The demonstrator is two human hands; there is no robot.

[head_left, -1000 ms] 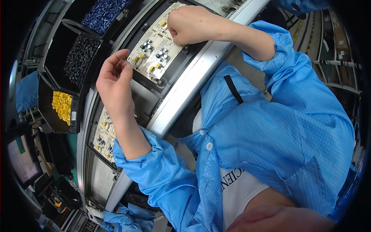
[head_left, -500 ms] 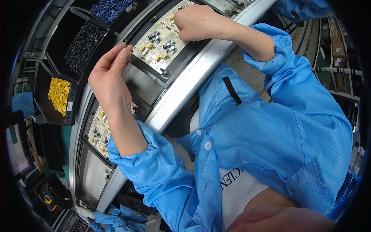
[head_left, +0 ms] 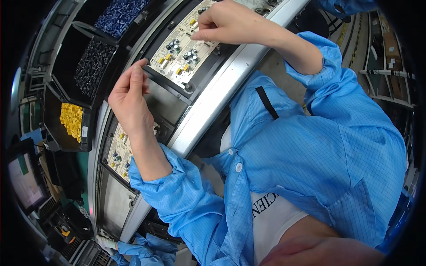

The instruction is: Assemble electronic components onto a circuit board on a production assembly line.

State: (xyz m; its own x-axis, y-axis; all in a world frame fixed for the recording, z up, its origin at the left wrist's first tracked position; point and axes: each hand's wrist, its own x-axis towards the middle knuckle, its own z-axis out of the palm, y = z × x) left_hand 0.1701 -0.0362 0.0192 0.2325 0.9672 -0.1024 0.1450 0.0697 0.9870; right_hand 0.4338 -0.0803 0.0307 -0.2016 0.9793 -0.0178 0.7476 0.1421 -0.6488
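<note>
My left hand (head_left: 128, 95) is raised over the dark conveyor, its fingertips pinched together at the near corner of a black carrier. That carrier holds a cream circuit board (head_left: 177, 51) with black capacitors and yellow parts. My right hand (head_left: 226, 22) rests on the far end of this board with its fingers curled and tips pressed down. Whether anything small sits between the fingertips of either hand is too small to tell. A second cream board (head_left: 117, 150) lies further left, partly hidden by my left forearm.
Behind the conveyor stand bins of blue parts (head_left: 120, 15), black parts (head_left: 91, 66) and yellow parts (head_left: 71, 119). A grey rail (head_left: 213, 102) runs along the near side. A monitor (head_left: 24, 181) stands at the left. Another person's blue sleeve (head_left: 133, 248) shows at the bottom.
My left fingers have closed into a pinch and come up to the carrier's corner. My right hand stays on the board's far end.
</note>
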